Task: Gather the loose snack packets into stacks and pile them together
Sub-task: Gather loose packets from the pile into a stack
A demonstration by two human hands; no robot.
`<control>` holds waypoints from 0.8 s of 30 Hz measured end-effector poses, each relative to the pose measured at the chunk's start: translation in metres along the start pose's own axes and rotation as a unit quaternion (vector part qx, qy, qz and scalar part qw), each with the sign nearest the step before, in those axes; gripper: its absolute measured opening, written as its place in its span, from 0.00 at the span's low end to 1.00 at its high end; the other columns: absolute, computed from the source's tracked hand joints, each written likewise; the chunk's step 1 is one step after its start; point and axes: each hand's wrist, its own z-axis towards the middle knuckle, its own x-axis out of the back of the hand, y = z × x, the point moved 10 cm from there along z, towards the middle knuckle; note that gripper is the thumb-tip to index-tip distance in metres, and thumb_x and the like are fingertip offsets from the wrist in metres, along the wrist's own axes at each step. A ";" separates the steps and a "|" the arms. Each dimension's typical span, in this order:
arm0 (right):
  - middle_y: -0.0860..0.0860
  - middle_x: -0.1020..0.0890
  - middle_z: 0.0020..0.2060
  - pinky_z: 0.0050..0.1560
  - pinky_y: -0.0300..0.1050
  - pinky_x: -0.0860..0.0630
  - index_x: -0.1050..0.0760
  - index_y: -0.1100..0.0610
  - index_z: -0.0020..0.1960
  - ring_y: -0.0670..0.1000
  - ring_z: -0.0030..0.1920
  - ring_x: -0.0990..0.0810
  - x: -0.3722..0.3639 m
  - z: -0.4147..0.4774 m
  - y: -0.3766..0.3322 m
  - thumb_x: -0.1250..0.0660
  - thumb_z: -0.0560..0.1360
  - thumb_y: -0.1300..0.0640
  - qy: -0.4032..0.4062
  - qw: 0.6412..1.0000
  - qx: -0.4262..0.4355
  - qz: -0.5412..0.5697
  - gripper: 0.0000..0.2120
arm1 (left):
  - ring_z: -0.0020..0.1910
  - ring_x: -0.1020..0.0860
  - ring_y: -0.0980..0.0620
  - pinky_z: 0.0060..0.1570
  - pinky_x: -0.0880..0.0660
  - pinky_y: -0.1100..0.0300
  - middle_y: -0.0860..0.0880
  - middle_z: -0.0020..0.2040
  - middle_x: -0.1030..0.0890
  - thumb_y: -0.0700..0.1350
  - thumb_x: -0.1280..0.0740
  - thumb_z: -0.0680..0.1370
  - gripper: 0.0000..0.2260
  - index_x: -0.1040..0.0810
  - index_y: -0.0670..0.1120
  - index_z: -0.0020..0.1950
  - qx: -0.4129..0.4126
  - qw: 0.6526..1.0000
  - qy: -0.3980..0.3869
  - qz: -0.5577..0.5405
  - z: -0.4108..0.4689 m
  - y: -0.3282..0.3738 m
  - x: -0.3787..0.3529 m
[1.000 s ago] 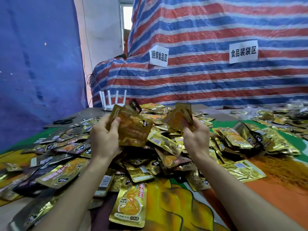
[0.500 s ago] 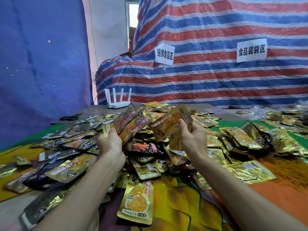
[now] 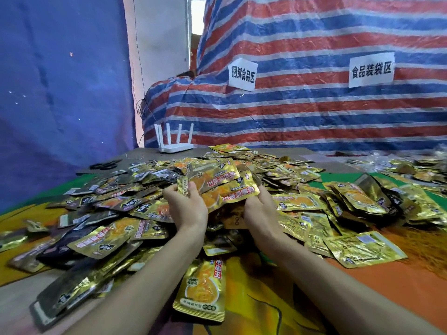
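Pretty much the whole middle of the frame is buried in loose packets (image 3: 125, 240), no flat way through there. Bare bench (image 3: 387, 286) shows at lower right, the orange patch, plus a grey strip at the back, upper centre-left, shared with the scissors (image 3: 105, 164) and router (image 3: 174, 147). Behind that the striped tarp (image 3: 314, 112) walls off the rear, and the blue tarp (image 3: 60, 93) closes the left.

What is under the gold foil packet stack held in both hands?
Shadowed loose gold foil packets, between the left hand and right hand gripping the gold packet stack. Anything beneath them is covered.
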 end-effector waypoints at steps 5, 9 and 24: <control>0.49 0.14 0.56 0.69 0.57 0.27 0.20 0.50 0.63 0.53 0.63 0.19 -0.030 -0.008 0.000 0.52 0.81 0.31 -0.090 0.975 -0.040 0.197 0.32 | 0.37 0.30 0.55 0.38 0.34 0.55 0.56 0.42 0.33 0.46 0.41 0.85 0.06 0.38 0.47 0.57 -0.020 0.998 0.052 -0.013 -0.002 0.008 0.011; 0.43 0.17 0.57 0.65 0.46 0.27 0.22 0.46 0.62 0.42 0.61 0.20 -0.044 -0.015 -0.007 0.33 0.72 0.30 -0.111 0.988 0.025 0.102 0.26 | 0.41 0.28 0.51 0.41 0.31 0.62 0.49 0.47 0.27 0.44 0.39 0.84 0.13 0.36 0.41 0.66 -0.071 0.997 0.037 -0.014 -0.007 0.018 0.010; 0.66 0.15 0.48 0.54 0.66 0.19 0.21 0.72 0.52 0.66 0.50 0.15 0.009 0.017 0.001 0.31 0.78 0.64 -0.042 0.991 -0.031 0.123 0.09 | 0.65 0.23 0.40 0.68 0.29 0.41 0.41 0.65 0.20 0.52 0.24 0.72 0.31 0.27 0.43 0.72 0.141 0.962 -0.211 -0.099 -0.018 -0.009 -0.034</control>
